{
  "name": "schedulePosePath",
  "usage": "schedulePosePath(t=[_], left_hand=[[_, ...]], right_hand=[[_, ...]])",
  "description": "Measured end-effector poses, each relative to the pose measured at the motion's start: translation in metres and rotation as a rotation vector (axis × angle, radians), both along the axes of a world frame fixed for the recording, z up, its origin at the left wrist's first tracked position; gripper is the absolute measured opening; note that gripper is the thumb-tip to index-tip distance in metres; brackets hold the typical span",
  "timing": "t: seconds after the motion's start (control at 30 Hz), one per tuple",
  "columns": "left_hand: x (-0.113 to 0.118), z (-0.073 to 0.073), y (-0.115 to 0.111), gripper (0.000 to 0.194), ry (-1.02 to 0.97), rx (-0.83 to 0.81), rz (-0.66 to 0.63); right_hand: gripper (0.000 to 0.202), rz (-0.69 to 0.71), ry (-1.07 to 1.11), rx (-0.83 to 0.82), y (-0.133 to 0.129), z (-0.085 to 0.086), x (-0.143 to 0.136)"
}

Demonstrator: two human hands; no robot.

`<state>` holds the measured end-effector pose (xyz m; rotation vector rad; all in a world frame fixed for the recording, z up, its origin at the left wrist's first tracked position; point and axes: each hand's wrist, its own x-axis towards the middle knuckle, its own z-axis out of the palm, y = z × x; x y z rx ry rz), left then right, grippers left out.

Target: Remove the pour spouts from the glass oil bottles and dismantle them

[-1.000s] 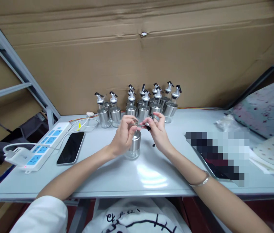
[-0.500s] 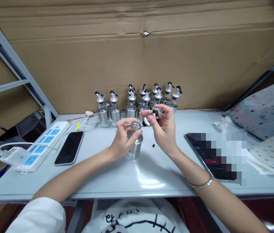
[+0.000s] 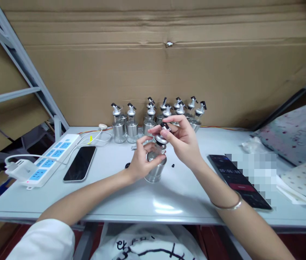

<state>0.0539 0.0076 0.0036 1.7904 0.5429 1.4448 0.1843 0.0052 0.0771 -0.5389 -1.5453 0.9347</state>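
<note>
A glass bottle with a steel sleeve [image 3: 154,174] stands on the table in front of me, slightly tilted. My left hand [image 3: 145,159] is closed around its neck. Between the fingers and thumb of my right hand [image 3: 182,141] is a silver pour spout with a black flip cap [image 3: 161,137], held right at the bottle's mouth. Whether the spout's stopper has entered the neck is hard to make out. A small black piece [image 3: 173,165] lies right of the bottle, and another black part [image 3: 127,165] shows beside my left wrist.
Several similar bottles with spouts [image 3: 132,128] stand at the back by the cardboard wall [image 3: 115,72]. A phone [image 3: 79,164] and a power strip [image 3: 52,159] with white cables lie on the left. A tablet-like device with a timer [image 3: 239,184] and patterned bags [image 3: 299,137] are on the right.
My right hand has brought the spout down and left onto the bottle's mouth. My left hand has slid lower on the neck. The view has shifted a little.
</note>
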Motion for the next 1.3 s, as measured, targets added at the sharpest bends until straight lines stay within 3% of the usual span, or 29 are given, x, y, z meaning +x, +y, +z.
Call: schedulePosePath(t=[0.17,0.8,1.03,1.3], left_hand=[[-0.001,-0.003,0.002,0.055,0.006,0.065,0.024],[-0.003,-0.005,0.007,0.050,0.066,0.361,0.068],[-0.004,-0.006,0.007,0.043,0.065,0.343,0.077],[-0.006,-0.010,0.009,0.047,0.101,0.373,0.067]], right_hand=[[0.023,0.004,-0.012,0.039,-0.002,-0.005,0.001],[0.016,-0.072,-0.097,0.184,0.002,-0.029,0.005],[0.019,-0.106,-0.102,0.219,0.003,-0.036,0.005],[0.028,-0.213,-0.088,0.289,0.005,-0.056,0.001]])
